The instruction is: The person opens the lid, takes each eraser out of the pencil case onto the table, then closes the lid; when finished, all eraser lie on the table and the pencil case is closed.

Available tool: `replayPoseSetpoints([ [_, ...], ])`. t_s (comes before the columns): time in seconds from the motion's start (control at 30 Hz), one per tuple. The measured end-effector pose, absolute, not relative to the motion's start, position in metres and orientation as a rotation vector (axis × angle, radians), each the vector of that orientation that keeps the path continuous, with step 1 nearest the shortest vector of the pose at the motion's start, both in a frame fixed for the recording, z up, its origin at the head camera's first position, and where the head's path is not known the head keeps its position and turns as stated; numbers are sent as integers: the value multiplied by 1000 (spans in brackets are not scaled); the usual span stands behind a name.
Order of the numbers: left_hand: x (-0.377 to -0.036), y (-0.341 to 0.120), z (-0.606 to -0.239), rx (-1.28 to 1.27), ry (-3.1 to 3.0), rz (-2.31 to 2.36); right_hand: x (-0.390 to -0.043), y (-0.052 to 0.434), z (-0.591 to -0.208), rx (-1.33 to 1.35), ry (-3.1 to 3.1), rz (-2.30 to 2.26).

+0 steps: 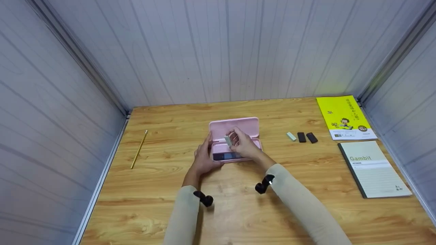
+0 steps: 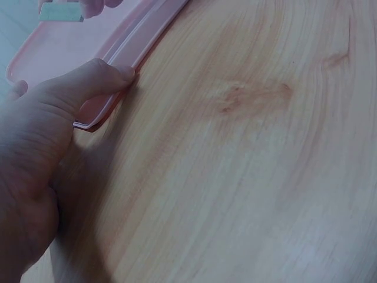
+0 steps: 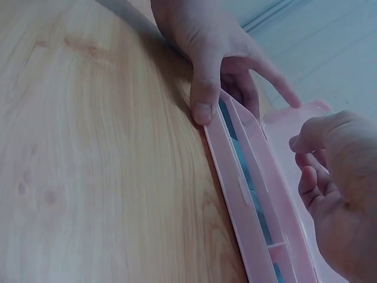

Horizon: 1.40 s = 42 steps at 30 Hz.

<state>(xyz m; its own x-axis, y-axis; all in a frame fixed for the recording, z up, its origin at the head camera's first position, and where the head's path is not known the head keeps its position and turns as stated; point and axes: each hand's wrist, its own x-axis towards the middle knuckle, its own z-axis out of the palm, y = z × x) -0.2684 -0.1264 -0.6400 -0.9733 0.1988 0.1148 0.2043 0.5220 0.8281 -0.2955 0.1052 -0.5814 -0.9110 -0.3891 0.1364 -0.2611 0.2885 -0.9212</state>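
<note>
While my left hand (image 1: 205, 159) grips the left end of the open pink case (image 1: 250, 129) on the desk (image 1: 235, 211) | my right hand (image 1: 243, 144) pinches a pale green block (image 1: 228, 140) above it | dark and bluish pieces (image 1: 219, 156) lie in the front compartment | gold pencil (image 1: 139, 149) well apart, left.

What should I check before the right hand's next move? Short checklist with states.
1. Pink case open: ok, lid swung back.
2. Case steadied: ok, left hand grips its left end, thumb on the near edge.
3. Grip on pale green block: ok, right hand pinches it.
4. Front compartment free: not ok, dark pieces lie in it.
5. Block's clearance above the case: cannot tell from these angles.
</note>
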Motion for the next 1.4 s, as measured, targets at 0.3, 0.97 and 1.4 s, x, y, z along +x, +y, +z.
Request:
replayPoseSetpoints([
  [0.3,-266,-125,-634,-314,-2784,-1536,-296,129,-580,-611,2486,-1697],
  [0.97,-266,-125,-627,-300,-2816,-1549,-299,198,-578,-436,2548,-1699],
  [1.4,-267,-125,-629,-308,-2812,-1539,-307,236,-586,-298,2625,-1710],
])
